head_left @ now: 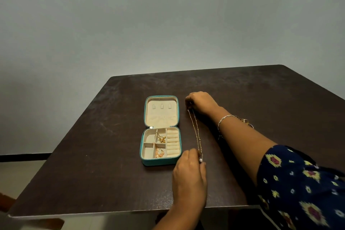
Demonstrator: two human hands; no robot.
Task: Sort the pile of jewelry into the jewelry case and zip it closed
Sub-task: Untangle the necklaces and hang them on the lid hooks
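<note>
Tangling is the danger to be watched here, judged from how things lie. On the left, in the open jewelry case (158,162), gold chains (161,139) are heaped in the middle compartments, with one draped across a divider. If the long necklace (196,132) is dropped on top of them, knots can be expected. Any loop left over the rim would likely be caught by the zip.

At the left hand (188,175), fingers are curled and the pearl-like pendant (200,159) appears to be pinched at the fingertips. Should that pinch be loosened, the weighted end would be let go and the doubled chain could be twisted on itself. Further right, the far end is pinched by the right hand (201,102). A bracelet (224,119) is worn on that wrist, so a snag could be made there if the chain is gathered towards the arm.

Now the layout. The case is laid flat on the dark tabletop (93,155) with its lid folded back, and the ring rolls (173,143) are unfilled. Just beside its right wall the necklace is stretched in one long line. The near end is held at the left hand, by the case's front right corner, and the far end at the right hand, level with the lid. Whether the left fingers are touching the case cannot be told, nor whether the chain is resting on the tabletop or held just clear of it.
</note>
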